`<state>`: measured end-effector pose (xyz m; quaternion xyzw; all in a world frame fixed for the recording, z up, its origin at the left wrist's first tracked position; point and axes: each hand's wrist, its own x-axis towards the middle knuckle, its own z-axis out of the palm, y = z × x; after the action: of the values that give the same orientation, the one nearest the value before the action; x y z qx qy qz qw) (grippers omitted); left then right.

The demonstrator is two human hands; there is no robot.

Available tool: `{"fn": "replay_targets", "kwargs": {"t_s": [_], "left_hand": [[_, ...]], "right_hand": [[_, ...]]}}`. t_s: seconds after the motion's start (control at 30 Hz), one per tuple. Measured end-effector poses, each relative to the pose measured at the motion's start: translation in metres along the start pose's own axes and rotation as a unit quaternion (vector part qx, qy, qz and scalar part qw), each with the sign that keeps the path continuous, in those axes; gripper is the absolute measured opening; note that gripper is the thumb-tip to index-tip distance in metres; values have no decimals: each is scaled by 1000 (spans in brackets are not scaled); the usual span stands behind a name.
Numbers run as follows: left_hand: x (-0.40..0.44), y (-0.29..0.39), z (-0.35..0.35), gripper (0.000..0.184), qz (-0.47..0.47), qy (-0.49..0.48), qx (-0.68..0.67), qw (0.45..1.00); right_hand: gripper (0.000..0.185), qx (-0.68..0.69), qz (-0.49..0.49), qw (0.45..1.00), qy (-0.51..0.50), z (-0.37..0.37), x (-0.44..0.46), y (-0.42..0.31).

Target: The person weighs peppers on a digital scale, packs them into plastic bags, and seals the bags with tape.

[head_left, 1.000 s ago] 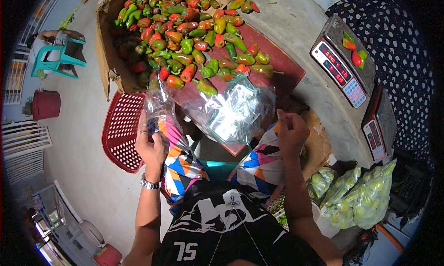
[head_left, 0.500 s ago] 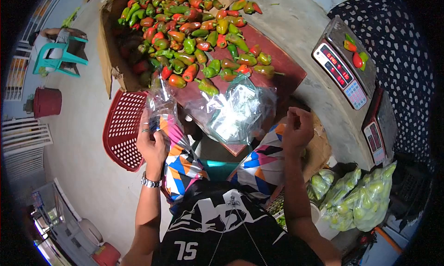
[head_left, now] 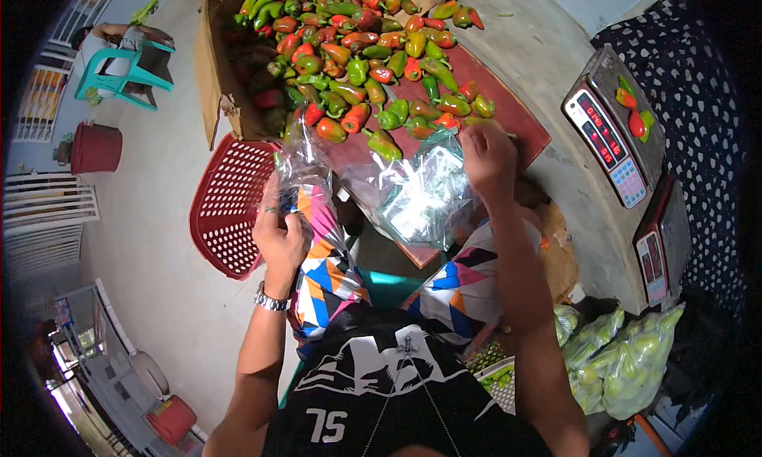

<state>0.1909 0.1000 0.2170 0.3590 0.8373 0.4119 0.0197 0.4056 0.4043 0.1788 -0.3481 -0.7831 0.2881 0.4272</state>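
Observation:
My left hand (head_left: 279, 239) is closed on a clear plastic bag (head_left: 305, 157), which stands up from the fingers beside the cardboard box. A ring and a metal wristwatch show on that arm. Over the right edge of the red board, my right hand (head_left: 488, 161) is slightly blurred, its fingers curled together; what they hold, if anything, is hidden. It is close to the nearest peppers and beside a pile of clear plastic bags (head_left: 421, 207) at the board's front corner. Many red and green peppers (head_left: 357, 92) are spread over the red board (head_left: 508, 107).
A cardboard box (head_left: 218, 68) stands at the left, with a red perforated basket (head_left: 230, 207) below it. Two scales (head_left: 607, 147) are at the right, the upper bearing peppers. Bags of green produce (head_left: 635, 362) stand lower right. A person sits on a teal chair (head_left: 127, 72).
My right hand has moved up and forward from above my knee to the board's right edge near the peppers. The left hand keeps hold of the plastic bag. The camera view has shifted slightly.

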Motion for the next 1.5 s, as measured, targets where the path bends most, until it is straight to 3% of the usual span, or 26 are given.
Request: {"fn": "replay_targets", "kwargs": {"t_s": [0.1,0.2,0.3,0.33,0.53,0.63,0.83,0.9,0.93,0.97,1.0,1.07,1.1,1.13,1.17,1.2,1.23,1.3,1.37,1.4,1.5], "left_hand": [[-2,0,-1,65,-17,1,-3,1000],[0,-3,-2,64,10,16,10,1000],[-2,-1,-8,61,-44,-22,-2,999],[-1,-7,-6,59,5,-15,3,1000],[-4,-9,-8,58,-5,-5,22,1000],[-5,-13,-8,55,-11,-8,53,998],[-3,-8,-2,52,-3,-4,13,1000],[-5,-12,1,51,-21,-9,-7,1000],[-4,-12,2,51,-12,-9,-4,1000],[-3,-9,3,51,-3,-9,0,1000],[-1,-3,1,52,8,-15,32,999],[-1,-3,0,52,-1,-20,26,999],[-2,-7,1,52,0,-19,26,999],[-2,4,0,52,-42,-23,-13,999],[-2,8,0,51,-47,-21,-23,998],[-1,12,0,50,-51,-19,-33,998],[-1,-5,3,49,25,-4,4,1000],[0,-6,4,49,41,-5,25,999],[-1,4,5,49,-10,-12,-2,1000],[-1,7,6,48,-36,-17,-15,999],[0,1,7,47,-13,-30,29,999]], "right_hand": [[19,-175,-96,980,-19,11,33,48],[14,-131,-38,991,-10,20,52,62],[19,-79,-64,990,-101,49,53,63],[25,-66,-64,985,-148,55,55,55],[41,-265,-1,909,-322,94,64,31],[44,-250,-41,907,-336,95,62,41],[38,100,176,949,-242,58,93,28],[36,243,91,962,-85,39,103,65],[39,314,177,928,-94,-13,108,43],[39,316,195,928,-38,-49,116,56],[37,250,168,949,87,-79,123,100],[34,251,174,919,251,-163,134,103],[23,205,191,915,292,-214,142,163],[16,181,245,885,351,-252,143,161],[15,157,210,892,367,-294,144,199],[18,61,242,890,381,-333,145,227],[35,-105,267,883,371,-354,141,217],[51,-294,286,850,329,-412,145,289],[52,-418,323,819,224,-417,145,286],[52,-475,339,794,168,-419,144,285],[61,-472,353,794,149,-409,140,290]]}}
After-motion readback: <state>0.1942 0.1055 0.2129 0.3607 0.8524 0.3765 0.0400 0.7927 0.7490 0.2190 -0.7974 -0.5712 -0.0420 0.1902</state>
